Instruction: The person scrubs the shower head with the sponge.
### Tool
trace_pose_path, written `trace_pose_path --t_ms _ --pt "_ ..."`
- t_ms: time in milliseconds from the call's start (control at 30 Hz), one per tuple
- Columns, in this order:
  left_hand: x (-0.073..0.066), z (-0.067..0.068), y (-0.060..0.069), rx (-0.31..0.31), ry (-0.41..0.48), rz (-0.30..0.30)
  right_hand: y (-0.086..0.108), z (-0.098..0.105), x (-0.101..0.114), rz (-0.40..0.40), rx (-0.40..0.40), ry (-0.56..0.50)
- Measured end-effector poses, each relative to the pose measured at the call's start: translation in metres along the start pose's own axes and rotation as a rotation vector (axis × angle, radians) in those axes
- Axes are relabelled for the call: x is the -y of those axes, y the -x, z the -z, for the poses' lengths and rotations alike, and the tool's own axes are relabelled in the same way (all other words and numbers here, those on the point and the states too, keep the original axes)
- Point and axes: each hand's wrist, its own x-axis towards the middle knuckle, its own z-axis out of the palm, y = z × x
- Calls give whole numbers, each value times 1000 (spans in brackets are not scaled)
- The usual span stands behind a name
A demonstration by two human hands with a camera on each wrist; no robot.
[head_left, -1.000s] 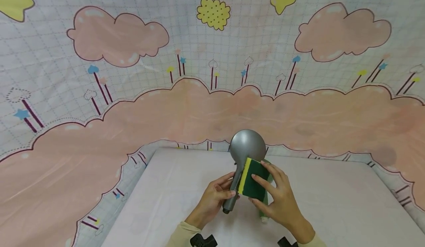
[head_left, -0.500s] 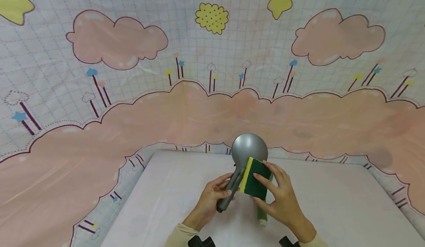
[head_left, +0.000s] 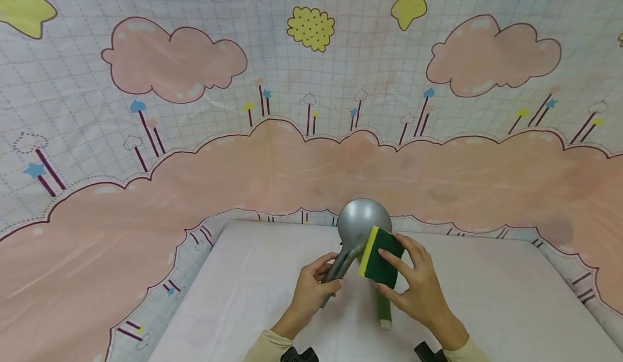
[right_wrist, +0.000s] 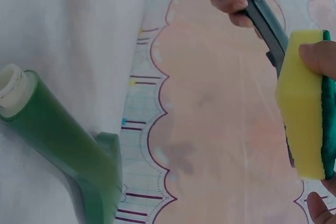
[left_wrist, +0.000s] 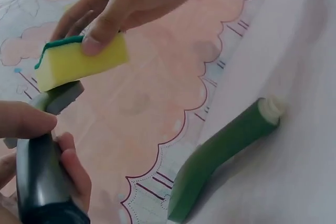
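My left hand (head_left: 311, 289) grips the handle of a grey shower head (head_left: 362, 221), its round back turned up in the head view. My right hand (head_left: 421, 286) pinches a kitchen sponge (head_left: 384, 258) between thumb and fingers; the yellow foam (right_wrist: 302, 98) faces the shower head and the dark green scouring side faces away. In the left wrist view the sponge sits right at the shower head's neck (left_wrist: 60, 95), seemingly touching it. Below the hands lies a green shower head (right_wrist: 68, 129) with a white end on its handle; most of it is hidden in the head view.
A white table (head_left: 243, 275) spreads beneath the hands. Behind and around it hangs a cloth (head_left: 209, 172) printed with pink clouds, stars and a grid. Black wrist cameras (head_left: 299, 354) are strapped on both wrists.
The sponge and right hand have shifted slightly right and up along the grey shower head. Its handle has tilted more, with its end swung left. The green handle shows more now.
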Motion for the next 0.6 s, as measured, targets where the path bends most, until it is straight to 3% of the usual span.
trace_pose_path --t_ms 333,600 --pt "5 -5 -2 -139 -332 -152 -3 1 -3 13 -37 -20" --pt "7 -5 0 -240 -472 -256 -3 2 -4 -7 -55 -19"
